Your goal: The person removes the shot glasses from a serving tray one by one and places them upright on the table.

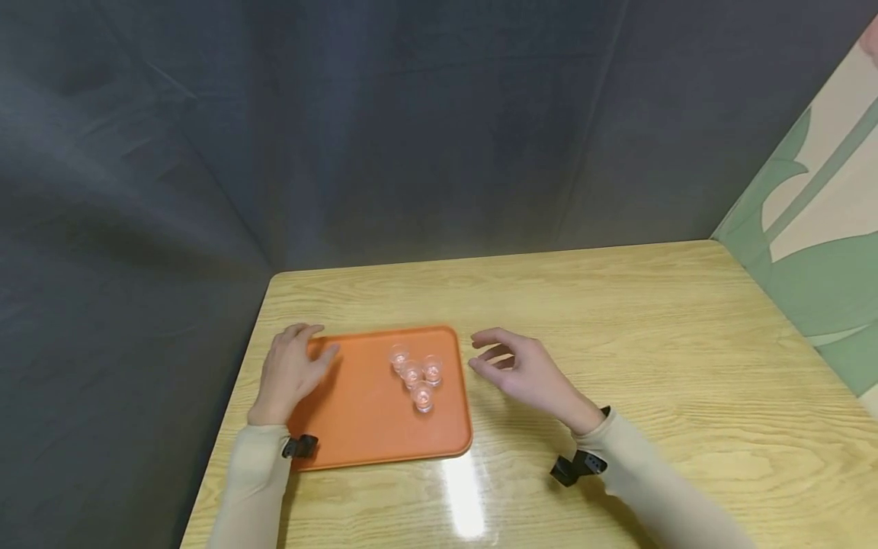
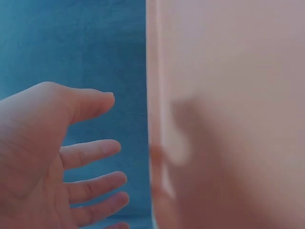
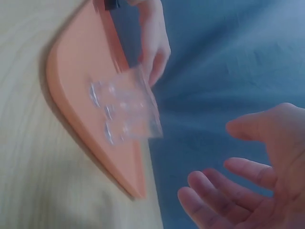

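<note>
An orange tray [image 1: 357, 419] lies on the wooden table, with several small clear glasses [image 1: 422, 397] standing close together on its right half. My left hand [image 1: 288, 374] hovers at the tray's left side, fingers loosely bent and holding nothing. In the left wrist view the left hand [image 2: 38, 152] has its fingers apart beside the tray [image 2: 238, 62], and a hand's shadow falls on the tray. Just past the tray's right edge is my right hand [image 1: 524, 370], relaxed and holding nothing. The right wrist view shows the glasses [image 3: 126, 107] apart from the right hand [image 3: 252, 191].
The wooden table [image 1: 652, 343] extends to the right of the tray. Dark cloth [image 1: 425, 130] hangs behind and along the left side. A leaf-patterned surface [image 1: 823, 282] borders the table at the right. Each wrist wears a black camera strap.
</note>
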The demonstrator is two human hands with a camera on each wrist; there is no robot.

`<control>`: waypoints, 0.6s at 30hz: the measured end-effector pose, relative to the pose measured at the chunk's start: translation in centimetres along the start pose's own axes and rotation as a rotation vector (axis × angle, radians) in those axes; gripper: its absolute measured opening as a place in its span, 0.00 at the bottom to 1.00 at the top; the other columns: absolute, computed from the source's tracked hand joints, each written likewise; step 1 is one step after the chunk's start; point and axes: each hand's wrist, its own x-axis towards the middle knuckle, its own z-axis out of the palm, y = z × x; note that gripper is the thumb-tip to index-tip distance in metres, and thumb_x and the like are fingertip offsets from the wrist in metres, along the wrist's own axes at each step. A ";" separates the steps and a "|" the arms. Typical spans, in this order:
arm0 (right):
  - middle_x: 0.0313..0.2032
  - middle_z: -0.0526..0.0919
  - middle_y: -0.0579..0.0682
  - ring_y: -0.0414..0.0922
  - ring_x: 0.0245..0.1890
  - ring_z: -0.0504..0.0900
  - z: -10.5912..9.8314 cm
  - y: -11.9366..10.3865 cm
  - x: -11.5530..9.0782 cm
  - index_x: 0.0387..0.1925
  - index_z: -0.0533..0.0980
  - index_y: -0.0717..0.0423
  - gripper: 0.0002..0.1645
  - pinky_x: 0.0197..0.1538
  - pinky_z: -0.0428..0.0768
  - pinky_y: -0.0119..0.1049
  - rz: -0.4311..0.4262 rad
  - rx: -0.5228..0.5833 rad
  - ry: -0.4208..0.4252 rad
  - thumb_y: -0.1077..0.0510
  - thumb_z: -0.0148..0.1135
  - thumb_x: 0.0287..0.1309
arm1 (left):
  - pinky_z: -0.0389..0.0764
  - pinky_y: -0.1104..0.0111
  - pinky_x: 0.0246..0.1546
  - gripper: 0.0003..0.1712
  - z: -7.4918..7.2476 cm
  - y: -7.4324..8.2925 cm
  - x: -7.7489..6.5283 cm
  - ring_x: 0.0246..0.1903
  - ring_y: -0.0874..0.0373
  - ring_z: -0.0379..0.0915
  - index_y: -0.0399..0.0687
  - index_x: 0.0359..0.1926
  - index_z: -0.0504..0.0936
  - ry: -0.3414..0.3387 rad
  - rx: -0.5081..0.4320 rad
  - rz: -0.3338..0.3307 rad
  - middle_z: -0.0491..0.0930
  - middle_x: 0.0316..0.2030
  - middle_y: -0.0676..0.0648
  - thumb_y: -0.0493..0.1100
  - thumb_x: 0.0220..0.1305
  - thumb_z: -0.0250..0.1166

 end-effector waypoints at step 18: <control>0.54 0.88 0.59 0.54 0.51 0.88 4.7 0.9 2.1 0.58 0.82 0.64 0.22 0.53 0.90 0.44 -0.026 0.028 -0.059 0.61 0.74 0.64 | 0.76 0.36 0.60 0.23 2.5 -0.1 1.3 0.65 0.30 0.71 0.43 0.63 0.86 0.083 -0.086 -0.045 0.78 0.65 0.32 0.50 0.73 0.68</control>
